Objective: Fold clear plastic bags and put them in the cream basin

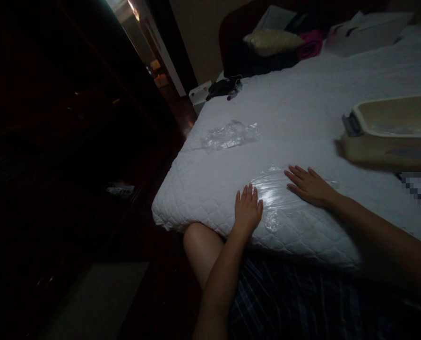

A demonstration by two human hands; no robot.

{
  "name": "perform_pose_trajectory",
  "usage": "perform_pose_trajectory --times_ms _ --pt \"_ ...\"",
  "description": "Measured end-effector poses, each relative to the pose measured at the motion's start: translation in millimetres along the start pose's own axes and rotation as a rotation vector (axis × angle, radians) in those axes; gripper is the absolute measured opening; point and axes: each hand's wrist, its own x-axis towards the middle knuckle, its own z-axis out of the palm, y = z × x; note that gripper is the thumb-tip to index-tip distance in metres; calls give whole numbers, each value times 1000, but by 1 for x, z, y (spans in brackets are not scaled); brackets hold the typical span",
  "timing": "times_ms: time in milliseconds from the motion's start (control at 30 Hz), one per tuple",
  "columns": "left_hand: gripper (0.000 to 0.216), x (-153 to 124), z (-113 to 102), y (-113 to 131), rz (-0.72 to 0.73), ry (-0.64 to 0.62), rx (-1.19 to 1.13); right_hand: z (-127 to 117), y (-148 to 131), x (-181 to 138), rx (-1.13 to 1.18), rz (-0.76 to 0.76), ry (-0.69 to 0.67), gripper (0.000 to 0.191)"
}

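A clear plastic bag (279, 198) lies flat on the near corner of a white quilted bed (302, 108). My left hand (247, 210) rests palm down on the bag's left edge with its fingers stretched out. My right hand (307, 185) lies flat on the bag's right side, fingers spread. A second crumpled clear plastic bag (231, 135) lies farther back on the bed, apart from both hands.
A beige plastic tub (390, 134) stands on the bed at the right. Dark clothes, a pillow (272, 41) and a pink cloth (311, 44) are piled at the bed's far end. Dark furniture fills the left. My knee (199, 245) is against the mattress edge.
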Motion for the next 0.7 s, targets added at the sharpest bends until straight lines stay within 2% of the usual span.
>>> perform_pose_trajectory --times_ms 100,333,700 --pt "50 0 0 -1 -5 -1 8 0 8 0 -4 -19 -4 63" --pt "49 0 -1 -1 -16 -28 5 -4 63 -17 -86 89 -33 65" --pt "53 -1 -13 -3 -24 -82 -108 -13 51 -25 -89 126 8 62"
